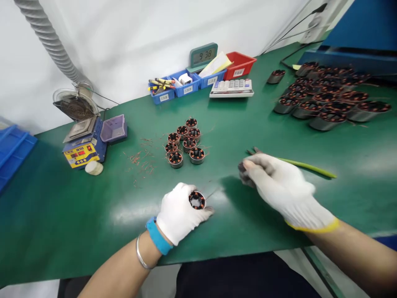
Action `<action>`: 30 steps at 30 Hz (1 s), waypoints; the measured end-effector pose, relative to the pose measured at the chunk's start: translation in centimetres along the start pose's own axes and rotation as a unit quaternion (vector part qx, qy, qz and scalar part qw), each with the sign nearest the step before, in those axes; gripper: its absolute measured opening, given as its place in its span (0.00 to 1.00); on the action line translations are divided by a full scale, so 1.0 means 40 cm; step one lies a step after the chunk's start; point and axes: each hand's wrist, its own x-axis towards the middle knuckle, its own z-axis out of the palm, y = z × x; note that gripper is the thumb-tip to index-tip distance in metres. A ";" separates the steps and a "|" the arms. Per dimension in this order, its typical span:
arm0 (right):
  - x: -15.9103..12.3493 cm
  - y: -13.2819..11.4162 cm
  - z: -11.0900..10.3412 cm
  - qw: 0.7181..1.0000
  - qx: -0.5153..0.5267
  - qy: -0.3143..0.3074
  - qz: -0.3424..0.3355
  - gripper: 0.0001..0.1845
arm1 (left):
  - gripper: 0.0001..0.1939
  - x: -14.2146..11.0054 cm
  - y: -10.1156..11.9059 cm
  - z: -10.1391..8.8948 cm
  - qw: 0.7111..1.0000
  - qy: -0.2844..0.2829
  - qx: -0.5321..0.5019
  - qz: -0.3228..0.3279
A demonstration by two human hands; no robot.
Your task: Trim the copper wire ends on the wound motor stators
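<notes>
In the head view, my left hand (180, 213), in a white glove, is closed around a wound motor stator (197, 200). The stator rests at the table's near middle, its ring opening facing up and a thin wire end sticking out to the right. My right hand (276, 182), also gloved, hovers to the right with thumb and fingers pinched together; the fingertips look dark and blurred, and what they hold, if anything, I cannot make out. Behind that hand lies a tool with a green handle (310, 166), its dark tips (254, 150) showing past the knuckles and its middle hidden.
Several stators (189, 144) stand in a cluster beyond my left hand, with wire clippings (141, 161) beside them. More stators (328, 118) crowd the right back. A solder pot (83, 145), purple tray (114, 128), blue bins (187, 89), red bin (240, 64) and calculator (232, 88) line the back.
</notes>
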 end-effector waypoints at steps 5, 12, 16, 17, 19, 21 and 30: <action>-0.060 -0.014 0.038 0.850 -0.305 -0.064 -0.425 0.11 | 0.21 0.007 -0.005 -0.030 0.981 -0.071 -0.173 -0.044; -0.048 -0.015 0.087 0.816 -0.372 -0.052 -0.438 0.10 | 0.05 0.023 -0.018 -0.052 0.978 -0.109 -0.172 -0.052; -0.043 -0.011 0.088 0.826 -0.359 -0.056 -0.431 0.12 | 0.07 0.011 -0.017 -0.115 0.982 -0.154 -0.106 -0.016; -0.042 -0.012 0.090 0.827 -0.360 -0.058 -0.428 0.13 | 0.06 0.005 -0.024 -0.145 0.982 -0.164 -0.093 -0.007; -0.043 -0.016 0.090 0.830 -0.360 -0.064 -0.422 0.12 | 0.05 -0.012 -0.052 -0.215 0.979 -0.180 -0.097 0.000; -0.046 -0.019 0.080 0.836 -0.334 -0.056 -0.431 0.12 | 0.06 -0.029 -0.088 -0.282 0.981 -0.127 -0.144 -0.005; -0.060 0.020 0.017 0.947 -0.250 0.010 -0.202 0.16 | 0.33 0.003 0.050 -0.133 0.994 0.072 -0.068 0.053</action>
